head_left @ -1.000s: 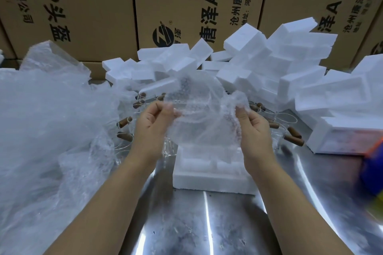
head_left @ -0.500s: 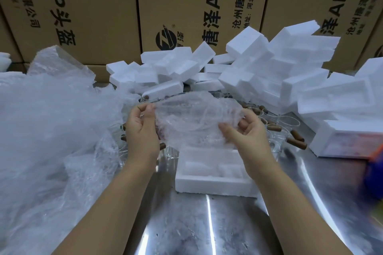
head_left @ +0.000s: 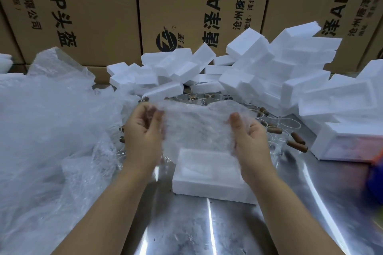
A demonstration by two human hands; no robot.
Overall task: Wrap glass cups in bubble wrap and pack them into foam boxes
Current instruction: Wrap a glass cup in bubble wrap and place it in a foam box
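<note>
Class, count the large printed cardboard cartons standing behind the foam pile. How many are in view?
3, possibly more hidden at the edges. One cardboard carton stands at left, one in the centre, one at right, all behind the foam boxes.

Two hands, the left hand (head_left: pixel 143 136) and the right hand (head_left: pixel 251 141), share one bubble wrap sheet (head_left: pixel 196 128). One open foam box (head_left: pixel 209 180) sits near on the surface (head_left: pixel 186 234). Three cardboard cartons (head_left: pixel 199 6) stand far behind. The foam pile (head_left: pixel 259 72) and the glass cups (head_left: pixel 288 126) at right are too jumbled to count; one heap of plastic (head_left: pixel 45 130) lies left.
</note>
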